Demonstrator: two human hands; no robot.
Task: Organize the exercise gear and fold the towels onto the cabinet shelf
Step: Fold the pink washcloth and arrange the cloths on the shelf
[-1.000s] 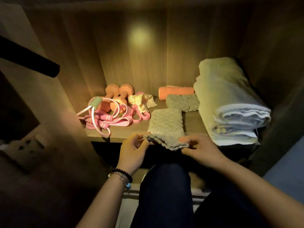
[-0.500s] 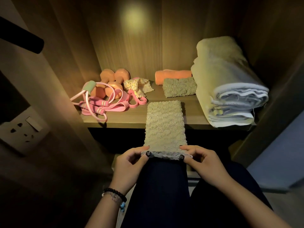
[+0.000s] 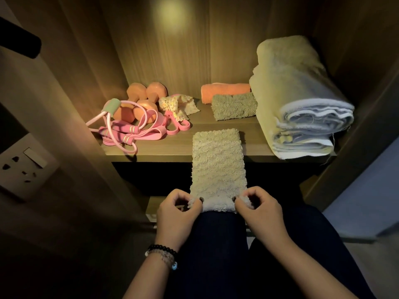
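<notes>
A narrow beige fluffy towel stretches from the wooden cabinet shelf down to my knee. My left hand pinches its near left corner and my right hand pinches its near right corner. Farther back on the shelf lie a folded green-beige towel and a rolled orange towel. Two orange dumbbells stand at the back left. In front of them sprawl a pink skipping rope and pink resistance bands.
A big folded pale towel fills the shelf's right side. A small patterned cloth lies beside the dumbbells. A wall socket sits on the left panel. My dark-trousered legs are below the hands. The cabinet walls close in on both sides.
Both hands drew the towel's near edge back from the shelf edge toward my knee, stretching it out flat. The view rose and pulled away from the shelf.
</notes>
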